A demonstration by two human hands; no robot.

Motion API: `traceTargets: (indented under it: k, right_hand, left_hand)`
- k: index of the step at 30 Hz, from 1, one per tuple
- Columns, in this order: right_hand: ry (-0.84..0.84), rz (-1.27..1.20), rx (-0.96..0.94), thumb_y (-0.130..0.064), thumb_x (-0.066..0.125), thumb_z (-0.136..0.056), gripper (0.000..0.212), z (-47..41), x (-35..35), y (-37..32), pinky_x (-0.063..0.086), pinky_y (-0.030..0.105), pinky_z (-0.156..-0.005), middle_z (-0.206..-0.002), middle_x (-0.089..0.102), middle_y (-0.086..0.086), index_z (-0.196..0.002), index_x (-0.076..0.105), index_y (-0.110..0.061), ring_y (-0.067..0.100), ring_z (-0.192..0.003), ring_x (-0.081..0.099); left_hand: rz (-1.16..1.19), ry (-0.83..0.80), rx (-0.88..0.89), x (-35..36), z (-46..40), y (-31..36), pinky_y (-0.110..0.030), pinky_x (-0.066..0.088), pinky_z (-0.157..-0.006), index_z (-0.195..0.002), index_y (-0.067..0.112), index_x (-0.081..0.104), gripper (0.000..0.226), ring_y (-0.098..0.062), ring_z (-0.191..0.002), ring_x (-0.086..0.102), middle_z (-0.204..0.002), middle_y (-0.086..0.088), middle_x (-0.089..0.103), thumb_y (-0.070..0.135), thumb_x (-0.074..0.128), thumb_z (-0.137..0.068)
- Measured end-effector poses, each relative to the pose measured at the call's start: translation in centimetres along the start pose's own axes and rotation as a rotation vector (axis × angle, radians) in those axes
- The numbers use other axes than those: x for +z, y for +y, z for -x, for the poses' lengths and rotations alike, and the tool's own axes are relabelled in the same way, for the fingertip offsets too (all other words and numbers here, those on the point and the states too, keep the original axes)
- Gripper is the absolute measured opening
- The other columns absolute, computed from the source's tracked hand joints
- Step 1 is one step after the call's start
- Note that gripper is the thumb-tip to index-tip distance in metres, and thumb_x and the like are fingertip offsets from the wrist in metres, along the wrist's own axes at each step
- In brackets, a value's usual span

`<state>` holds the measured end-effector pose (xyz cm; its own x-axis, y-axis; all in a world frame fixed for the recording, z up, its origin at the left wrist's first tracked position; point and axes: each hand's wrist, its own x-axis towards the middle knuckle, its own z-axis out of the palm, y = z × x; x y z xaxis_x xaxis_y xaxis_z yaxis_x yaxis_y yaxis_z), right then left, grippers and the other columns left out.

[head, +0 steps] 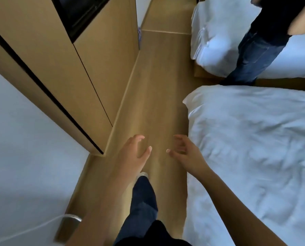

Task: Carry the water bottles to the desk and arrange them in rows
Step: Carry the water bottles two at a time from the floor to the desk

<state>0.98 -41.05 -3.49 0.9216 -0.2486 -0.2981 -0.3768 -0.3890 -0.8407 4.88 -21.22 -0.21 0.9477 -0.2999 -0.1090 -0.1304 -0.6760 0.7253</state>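
From the head camera I look down a strip of wooden floor [153, 96] between a tall wooden cabinet [63, 68] on my left and a bed with a rumpled white duvet [254, 148] on my right. My left hand [133, 153] and right hand [187, 153] are both stretched out in front of me over the floor, near each other but not touching. Each has its fingers spread and loosely curled, holding nothing. I see no water bottles and no desk in this view, so I cannot tell where they lie relative to either hand. My jeans-clad leg [142, 197] is below my left hand. Further on, a second person in jeans [254, 55] stands between this bed and another white bed [217, 32].
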Motion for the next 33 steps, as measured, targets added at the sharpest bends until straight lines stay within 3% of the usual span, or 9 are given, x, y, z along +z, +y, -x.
traceTargets:
  k: [4, 8, 13, 18, 23, 28, 33]
  right_hand:
    - [0.032, -0.009, 0.000, -0.039, 0.075, -0.084, 0.059, -11.2, -0.1, -3.7, 0.045, 0.018, -0.083, -0.118, 0.056, -0.010, -0.136, 0.048, -0.028, 0.008, -0.107, 0.058]
    - [0.048, -0.027, -0.012, -0.036, 0.075, -0.085, 0.055, -20.4, -1.0, -8.4, 0.051, 0.027, -0.093, -0.114, 0.057, -0.012, -0.133, 0.050, -0.026, 0.007, -0.106, 0.058]
    - [0.082, -0.042, -0.022, -0.033, 0.075, -0.085, 0.053, -31.3, -3.3, -11.9, 0.050, 0.027, -0.090, -0.115, 0.057, -0.012, -0.132, 0.051, -0.026, 0.006, -0.104, 0.058]
    - [0.083, -0.062, 0.035, -0.033, 0.074, -0.087, 0.053, -43.5, -5.6, -13.0, 0.052, 0.031, -0.091, -0.120, 0.059, -0.004, -0.133, 0.050, -0.024, 0.013, -0.108, 0.060]
    - [0.070, -0.044, 0.028, -0.035, 0.074, -0.086, 0.054, -57.5, -8.6, -15.3, 0.047, 0.020, -0.079, -0.121, 0.059, -0.007, -0.133, 0.050, -0.027, 0.012, -0.108, 0.059]
    - [0.042, -0.034, 0.018, -0.034, 0.075, -0.086, 0.054, -70.7, -12.3, -19.7, 0.045, 0.017, -0.078, -0.122, 0.060, -0.005, -0.134, 0.050, -0.026, 0.011, -0.108, 0.059]
    - [0.034, -0.015, 0.029, -0.035, 0.074, -0.086, 0.057, -81.7, -15.3, -22.9, 0.046, 0.021, -0.081, -0.124, 0.059, -0.005, -0.136, 0.049, -0.026, 0.013, -0.112, 0.059]
  left_hand:
    - [0.005, 0.005, -0.001, -2.6, -11.9, -1.5, -0.021, 0.035, -0.096, -0.136, 0.021, 0.047, 0.045, -0.007, -0.124, 0.048, -0.136, 0.007, 0.053, 0.041, 0.055, -0.096]
    - [-0.032, -0.004, 0.020, -5.7, -22.4, -1.5, -0.021, 0.036, -0.094, -0.135, 0.022, 0.047, 0.046, -0.008, -0.124, 0.049, -0.136, 0.006, 0.054, 0.042, 0.056, -0.095]
    - [-0.024, -0.024, 0.044, -7.6, -34.6, -0.7, -0.031, 0.044, -0.100, -0.133, 0.021, 0.049, 0.044, -0.011, -0.124, 0.051, -0.134, 0.004, 0.055, 0.041, 0.057, -0.094]
    - [-0.037, -0.077, 0.041, -7.3, -47.1, -0.6, -0.026, 0.042, -0.097, -0.132, 0.025, 0.049, 0.043, -0.007, -0.123, 0.049, -0.134, 0.007, 0.054, 0.043, 0.056, -0.094]
    - [-0.032, -0.066, 0.026, -7.0, -61.2, 0.9, -0.023, 0.041, -0.093, -0.128, 0.023, 0.051, 0.039, -0.009, -0.122, 0.050, -0.133, 0.004, 0.056, 0.041, 0.058, -0.094]
    - [-0.038, -0.015, 0.029, -8.5, -75.6, 4.3, -0.027, 0.046, -0.093, -0.127, 0.025, 0.051, 0.039, -0.011, -0.121, 0.053, -0.132, 0.006, 0.056, 0.042, 0.058, -0.093]
    - [-0.035, -0.010, 0.026, -9.0, -87.4, 5.8, -0.021, 0.042, -0.087, -0.129, 0.028, 0.049, 0.040, -0.006, -0.119, 0.051, -0.132, 0.008, 0.055, 0.046, 0.056, -0.093]
